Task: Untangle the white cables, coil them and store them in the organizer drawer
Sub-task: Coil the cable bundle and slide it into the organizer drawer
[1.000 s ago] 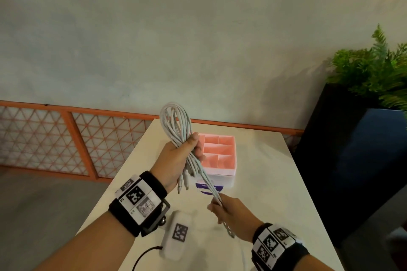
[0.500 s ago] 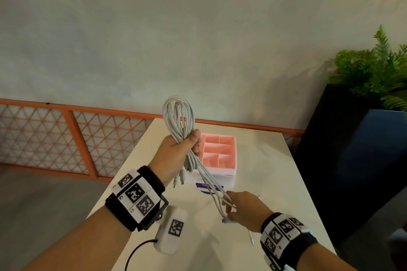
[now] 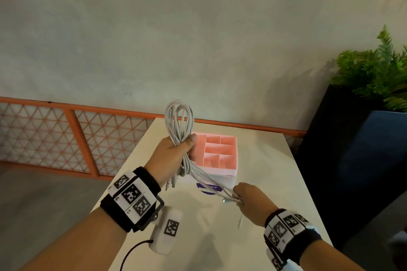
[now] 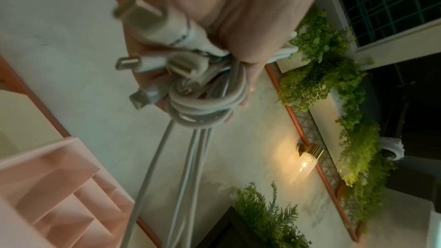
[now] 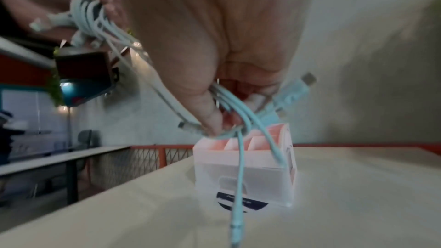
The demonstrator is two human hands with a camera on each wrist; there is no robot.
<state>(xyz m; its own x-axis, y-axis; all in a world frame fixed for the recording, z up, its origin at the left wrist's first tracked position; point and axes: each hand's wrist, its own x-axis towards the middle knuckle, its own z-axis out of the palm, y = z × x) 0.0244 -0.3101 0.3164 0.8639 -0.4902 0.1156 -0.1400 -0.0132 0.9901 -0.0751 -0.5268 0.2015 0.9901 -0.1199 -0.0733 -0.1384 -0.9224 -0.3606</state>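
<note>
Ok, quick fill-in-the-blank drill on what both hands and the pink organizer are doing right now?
1. The looped bundle of white cables is gripped by the ____ hand.
2. The right hand pinches the cables' loose ____.
3. The pink organizer stands on the ____.
4. The organizer's compartments hold ____ cables.

Missing words: left; ends; table; no

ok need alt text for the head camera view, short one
A person's left hand grips a looped bundle of white cables above a white table, while the right hand pinches the loose cable ends pulled down from it. Behind the hands stands a pink organizer with open compartments, and a plant stands at the right.
</note>
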